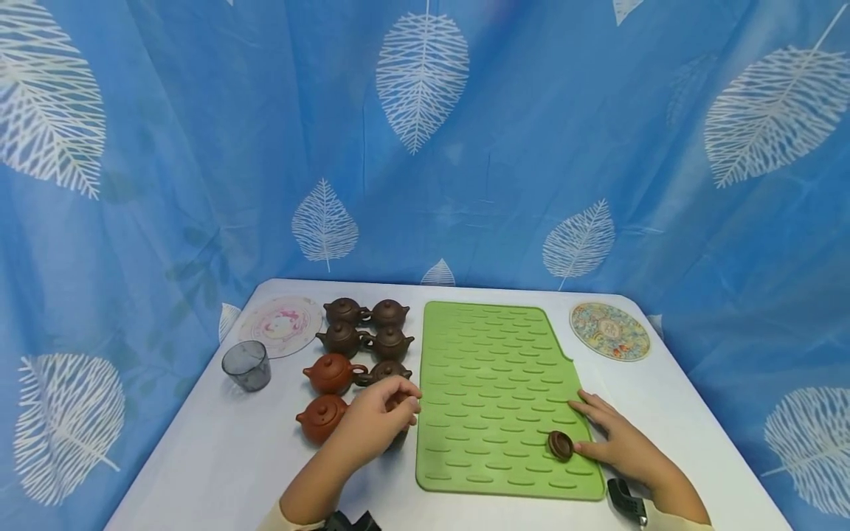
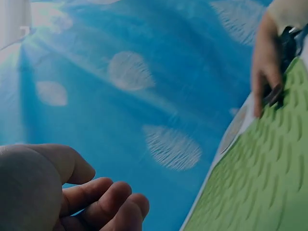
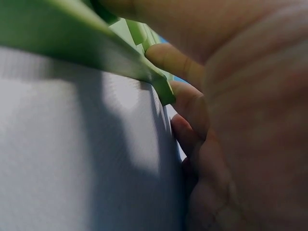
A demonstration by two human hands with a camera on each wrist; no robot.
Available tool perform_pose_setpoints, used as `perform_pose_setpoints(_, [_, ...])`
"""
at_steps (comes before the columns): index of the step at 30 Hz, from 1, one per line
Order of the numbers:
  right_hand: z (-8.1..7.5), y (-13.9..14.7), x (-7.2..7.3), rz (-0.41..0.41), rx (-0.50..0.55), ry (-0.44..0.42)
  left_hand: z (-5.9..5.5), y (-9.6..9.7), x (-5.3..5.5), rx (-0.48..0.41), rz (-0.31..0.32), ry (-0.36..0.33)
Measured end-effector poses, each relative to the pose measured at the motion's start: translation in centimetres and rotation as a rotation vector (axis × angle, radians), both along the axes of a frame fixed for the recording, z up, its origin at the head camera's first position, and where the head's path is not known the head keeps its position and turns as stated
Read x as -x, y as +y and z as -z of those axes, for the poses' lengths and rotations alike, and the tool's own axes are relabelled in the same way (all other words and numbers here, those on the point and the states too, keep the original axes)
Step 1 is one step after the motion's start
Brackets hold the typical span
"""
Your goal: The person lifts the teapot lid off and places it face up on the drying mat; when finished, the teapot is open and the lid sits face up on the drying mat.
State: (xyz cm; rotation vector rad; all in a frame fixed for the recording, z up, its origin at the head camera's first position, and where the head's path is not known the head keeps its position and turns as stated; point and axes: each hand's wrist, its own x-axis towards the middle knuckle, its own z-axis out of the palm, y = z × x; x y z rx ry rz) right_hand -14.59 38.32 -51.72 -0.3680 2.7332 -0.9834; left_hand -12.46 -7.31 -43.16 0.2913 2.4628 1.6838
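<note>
In the head view, the left hand (image 1: 380,417) is at bottom centre, its fingers loosely bent and holding nothing visible, beside a dark teapot that it partly hides. Dark brown teapots (image 1: 390,343) and two reddish teapots (image 1: 330,374) stand in two columns left of centre, just beside a green mat (image 1: 491,354). At lower right, the right hand (image 1: 617,439) lies spread over the mat's right edge, gripping nothing; its thumb tip is at a small brown cup-like piece (image 1: 561,445), tilted on the mat. A grey glass (image 1: 247,366) stands at left.

In the left wrist view, the left hand fills the lower left, thumb apart from the curved fingers; the right hand shows at upper right, by a dark piece.

In the right wrist view, the right hand fills the right side, fingers against the mat's edge.
</note>
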Motion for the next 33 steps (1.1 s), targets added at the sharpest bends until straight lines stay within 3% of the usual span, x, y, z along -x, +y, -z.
perform_pose_setpoints(6, [0.1, 0.0, 0.3, -0.006, -0.012, 0.024, -1.3, -4.4, -1.1, 0.136, -0.237, 0.04])
perform_pose_setpoints(12, [-0.2, 0.2, 0.3, 0.003, -0.016, 0.001, -1.4, -8.2, -0.9, 0.25, -0.356, 0.039])
perform_pose_setpoints(14, [-0.3, 0.4, 0.3, 0.006, -0.009, -0.007, -1.1, -9.2, -0.6, 0.254, -0.382, 0.02])
perform_pose_setpoints(18, [-0.3, 0.4, 0.3, 0.006, -0.003, -0.01, -0.1, -10.8, 0.1, 0.163, -0.427, -0.063])
perform_pose_setpoints(22, [-0.1, 0.3, 0.3, 0.011, 0.001, -0.005, 1.4, -11.7, 0.7, 0.117, -0.438, -0.104])
perform_pose_setpoints(28, [0.0, 0.4, -0.2, 0.008, 0.019, -0.058, 3.8, -12.1, 0.8, 0.178, -0.388, -0.086])
perform_pose_setpoints(33, [-0.1, 0.3, -0.1, 0.003, 0.025, -0.052, 4.6, -12.4, 0.8, 0.274, -0.357, -0.013])
